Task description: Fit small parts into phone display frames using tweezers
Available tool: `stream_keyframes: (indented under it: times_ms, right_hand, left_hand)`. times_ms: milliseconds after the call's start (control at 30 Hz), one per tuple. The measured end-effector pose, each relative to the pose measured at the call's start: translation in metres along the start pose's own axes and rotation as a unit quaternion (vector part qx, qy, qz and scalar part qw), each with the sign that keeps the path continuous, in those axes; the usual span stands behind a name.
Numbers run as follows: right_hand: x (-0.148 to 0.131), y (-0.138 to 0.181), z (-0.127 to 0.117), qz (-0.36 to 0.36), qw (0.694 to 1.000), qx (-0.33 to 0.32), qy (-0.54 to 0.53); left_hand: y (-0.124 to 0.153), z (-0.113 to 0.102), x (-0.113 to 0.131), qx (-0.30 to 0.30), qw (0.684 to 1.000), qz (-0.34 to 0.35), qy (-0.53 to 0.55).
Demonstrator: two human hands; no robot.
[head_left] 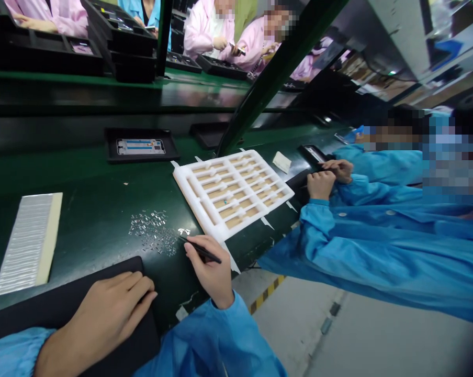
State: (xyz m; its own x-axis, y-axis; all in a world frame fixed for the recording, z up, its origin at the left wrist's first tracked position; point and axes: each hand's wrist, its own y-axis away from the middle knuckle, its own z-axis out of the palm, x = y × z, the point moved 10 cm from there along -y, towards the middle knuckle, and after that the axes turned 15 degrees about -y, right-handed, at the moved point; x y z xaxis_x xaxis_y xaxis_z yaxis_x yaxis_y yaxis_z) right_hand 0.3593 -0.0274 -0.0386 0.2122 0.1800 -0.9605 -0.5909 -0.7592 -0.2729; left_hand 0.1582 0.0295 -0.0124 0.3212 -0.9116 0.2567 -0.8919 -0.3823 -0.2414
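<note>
Working at a green table (87,220) in a busy room. Seeing a striped sheet (22,243) lying far left. Resting the left hand (114,309) loose on a black pad (48,306), gripping nothing in sight. Next, finding many tiny shiny bits (154,231) lying loose on the table, so probably having lots left to do. Pinching black tweezers (205,253) in the grip of the right hand (213,275), pointing at the bits' right edge. Farther right, seeing a white tray (216,229), but not managing to tell any done part.
</note>
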Motion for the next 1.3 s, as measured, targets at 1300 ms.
stream_keyframes:
  times_ms: [1300]
  right_hand:
    - [0.015, -0.002, -0.003, 0.047, 0.998, 0.033, -0.039]
  left_hand:
    - [0.002, 0.0, -0.001, 0.015, 1.0, -0.001, -0.006]
